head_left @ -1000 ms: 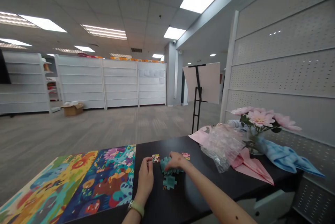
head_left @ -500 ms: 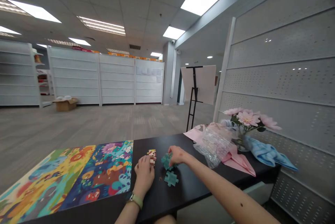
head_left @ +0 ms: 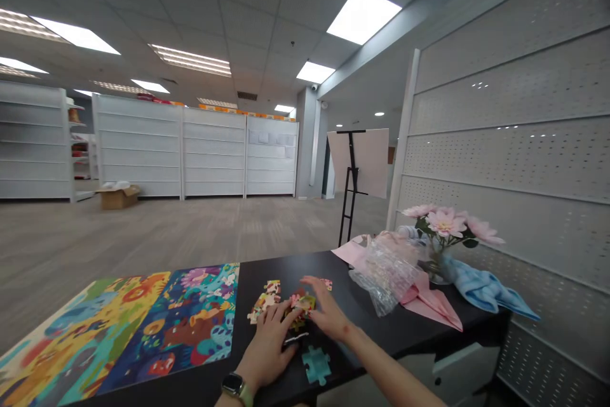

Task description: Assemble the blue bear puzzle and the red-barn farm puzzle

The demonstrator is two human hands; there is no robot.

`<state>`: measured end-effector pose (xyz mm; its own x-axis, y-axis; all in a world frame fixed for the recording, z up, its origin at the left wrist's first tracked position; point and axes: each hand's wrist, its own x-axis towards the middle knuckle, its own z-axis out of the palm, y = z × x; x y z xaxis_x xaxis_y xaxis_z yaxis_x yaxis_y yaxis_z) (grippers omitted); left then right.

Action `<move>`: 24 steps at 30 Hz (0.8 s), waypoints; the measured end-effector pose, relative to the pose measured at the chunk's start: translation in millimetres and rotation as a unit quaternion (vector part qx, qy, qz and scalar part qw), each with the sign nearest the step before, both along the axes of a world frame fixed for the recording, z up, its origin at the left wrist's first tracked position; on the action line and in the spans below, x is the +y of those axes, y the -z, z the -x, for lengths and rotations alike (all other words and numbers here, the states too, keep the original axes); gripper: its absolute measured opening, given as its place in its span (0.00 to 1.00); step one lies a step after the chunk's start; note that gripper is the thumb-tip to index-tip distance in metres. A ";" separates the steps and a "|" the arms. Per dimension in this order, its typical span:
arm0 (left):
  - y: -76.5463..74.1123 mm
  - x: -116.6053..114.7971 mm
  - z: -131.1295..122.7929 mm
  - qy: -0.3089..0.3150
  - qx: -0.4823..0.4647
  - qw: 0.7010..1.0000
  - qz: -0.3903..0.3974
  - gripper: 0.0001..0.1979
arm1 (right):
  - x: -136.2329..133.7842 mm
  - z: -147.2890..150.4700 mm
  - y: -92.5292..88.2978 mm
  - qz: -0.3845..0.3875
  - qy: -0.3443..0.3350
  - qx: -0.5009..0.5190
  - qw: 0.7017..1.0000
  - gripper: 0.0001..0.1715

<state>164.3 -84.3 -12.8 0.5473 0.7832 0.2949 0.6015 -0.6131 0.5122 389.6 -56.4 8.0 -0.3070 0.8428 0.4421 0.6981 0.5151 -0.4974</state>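
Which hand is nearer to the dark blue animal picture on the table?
Left. The left hand is right of the dark blue picture, at the pile of puzzle pieces; the right hand is farther off, on the pile's right side.

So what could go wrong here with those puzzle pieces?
The teal jigsaw piece lies close to the near edge of the black table, so a stray brush could knock it off. The patterned jigsaw pieces bunched between the left hand and right hand look loose, so some might scatter.
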 end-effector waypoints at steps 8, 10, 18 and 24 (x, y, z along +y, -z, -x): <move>-11.6 -3.8 0.1 -0.019 0.095 0.995 -0.027 0.44 | 9.2 -55.4 11.7 0.105 0.156 -0.134 0.973 0.28; -11.5 -4.0 0.4 -0.027 0.105 0.994 -0.028 0.45 | -11.4 -57.5 21.3 0.100 0.145 -0.141 0.974 0.27; -0.5 1.7 0.7 0.001 0.067 0.997 -0.037 0.45 | -107.4 -57.0 27.4 0.091 0.123 -0.156 0.976 0.32; -10.9 -14.0 2.3 -0.003 -0.004 0.999 -0.046 0.38 | -112.3 -27.1 27.0 0.095 0.186 -0.178 0.962 0.35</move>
